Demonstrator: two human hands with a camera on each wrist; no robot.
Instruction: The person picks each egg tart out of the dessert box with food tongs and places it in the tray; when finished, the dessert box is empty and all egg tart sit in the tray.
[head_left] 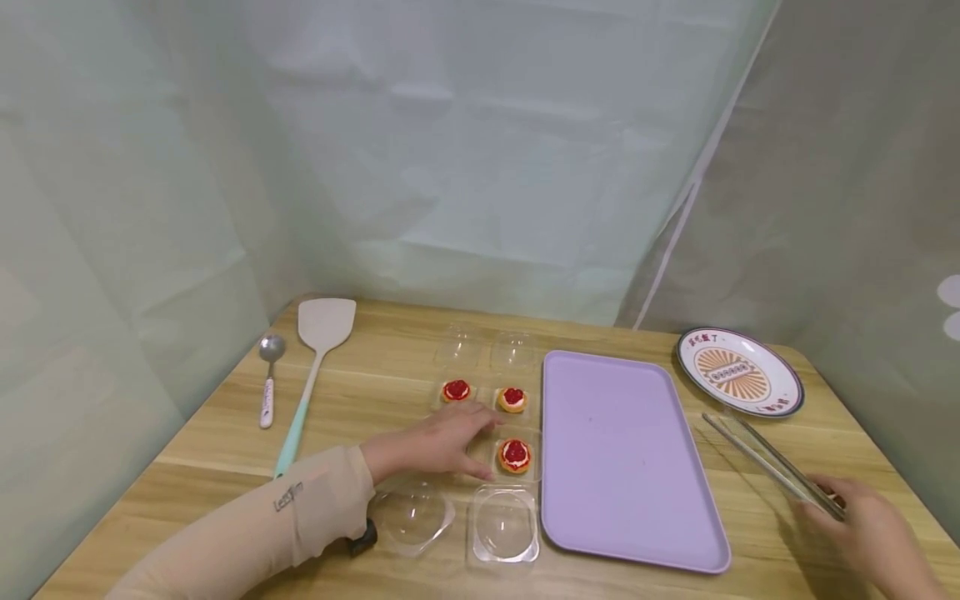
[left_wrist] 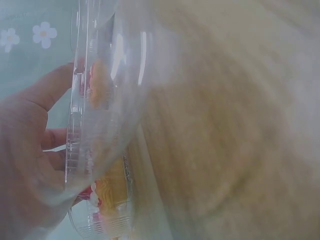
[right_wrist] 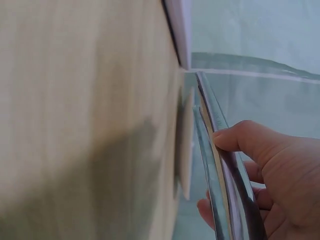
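My left hand (head_left: 438, 437) reaches over the small clear plastic boxes, its fingers loosely bent and apart near the tarts. Three red-topped tarts show in the head view: one at the back left (head_left: 456, 390), one at the back right (head_left: 513, 399) and one by my thumb (head_left: 514, 455). Whether the fingers touch a box cannot be told. In the left wrist view, a clear box wall (left_wrist: 75, 130) stands across my fingers. At the right, my right hand (head_left: 862, 517) grips metal tongs (head_left: 780, 471), pointing toward the table's far side, arms slightly apart.
Right of the boxes lies a purple tray (head_left: 622, 450). A patterned plate (head_left: 785, 377) sits at the back right. Clear lids (head_left: 502, 529) stand open in front of and behind the tarts. To the left lie a spatula (head_left: 324, 323) and a spoon (head_left: 267, 392).
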